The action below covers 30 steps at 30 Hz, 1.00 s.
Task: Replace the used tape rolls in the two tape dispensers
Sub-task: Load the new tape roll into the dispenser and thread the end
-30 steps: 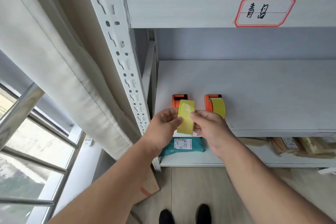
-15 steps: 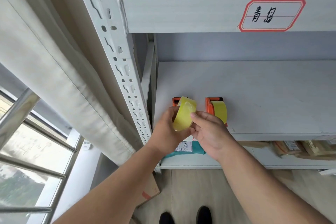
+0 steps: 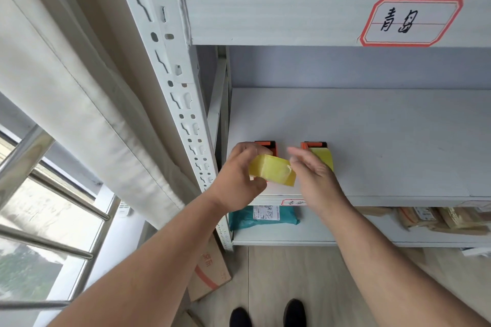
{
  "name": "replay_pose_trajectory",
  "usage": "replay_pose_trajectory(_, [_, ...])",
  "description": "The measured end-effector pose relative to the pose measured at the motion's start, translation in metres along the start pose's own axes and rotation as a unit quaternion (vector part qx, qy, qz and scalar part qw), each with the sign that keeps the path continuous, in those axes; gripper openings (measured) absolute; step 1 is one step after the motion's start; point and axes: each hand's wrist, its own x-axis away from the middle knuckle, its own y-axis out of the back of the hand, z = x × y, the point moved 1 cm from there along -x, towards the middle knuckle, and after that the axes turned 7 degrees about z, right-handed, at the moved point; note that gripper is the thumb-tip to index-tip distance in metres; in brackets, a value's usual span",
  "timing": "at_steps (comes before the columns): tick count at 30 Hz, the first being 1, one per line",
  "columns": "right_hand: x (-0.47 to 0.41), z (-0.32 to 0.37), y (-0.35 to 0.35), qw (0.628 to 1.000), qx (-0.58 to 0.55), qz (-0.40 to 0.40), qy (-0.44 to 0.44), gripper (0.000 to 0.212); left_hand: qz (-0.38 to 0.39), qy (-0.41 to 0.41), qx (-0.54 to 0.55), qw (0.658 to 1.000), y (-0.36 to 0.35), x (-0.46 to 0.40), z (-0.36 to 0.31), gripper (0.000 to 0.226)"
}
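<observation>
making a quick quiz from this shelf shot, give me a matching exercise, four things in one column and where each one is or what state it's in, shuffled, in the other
Things:
1. loose yellow tape roll
2. right dispenser
3. teal parcel
4. right hand

Places or states:
A. on the lower shelf
B. open, holding nothing
C. gripped in the left hand
D. standing on the middle shelf with yellow tape in it

Pairs: 1-C, 2-D, 3-A, 4-B
</observation>
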Motion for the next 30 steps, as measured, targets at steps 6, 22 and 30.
replay_pose_trajectory(6, [-0.001, -0.007, 0.002, 0.991, -0.058, 0.104, -0.063, 0.027, 0.008, -0.026, 0.011, 1.000, 0.002, -0.010, -0.001, 0.068])
replay_pose_trajectory(22, [0.005, -0.014, -0.009, 0.982, -0.163, 0.052, -0.083, 0.027, -0.047, 0.214, 0.321, 0.921, -0.028, -0.001, -0.015, 0.031])
replay_pose_trajectory(30, [0.002, -0.009, 0.000, 0.984, -0.147, 0.029, -0.094, 0.040, -0.006, 0.170, 0.266, 0.949, -0.031, 0.007, -0.009, 0.015])
